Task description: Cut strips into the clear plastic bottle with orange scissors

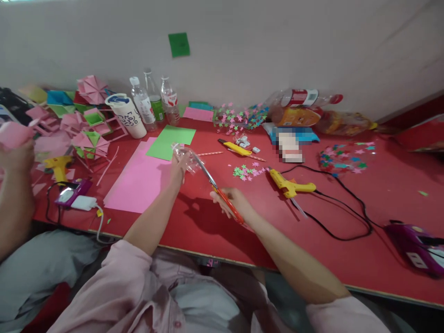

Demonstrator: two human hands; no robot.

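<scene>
My left hand is closed on a crumpled-looking clear plastic piece, held above the red table. It may be a cut part of a bottle, but I cannot tell for certain. In my right hand is a pair of scissors with orange-red handles. Their metal blades point up and left, with the tips at the plastic piece. Whether the blades touch it is unclear. Pink paper and green paper lie beside my left hand. Small paper stars are scattered beyond my right hand.
A yellow glue gun trails a black cord to a purple power strip. A yellow cutter lies mid-table. Plastic bottles stand near the wall. Pink paper models and another person's hand are at left.
</scene>
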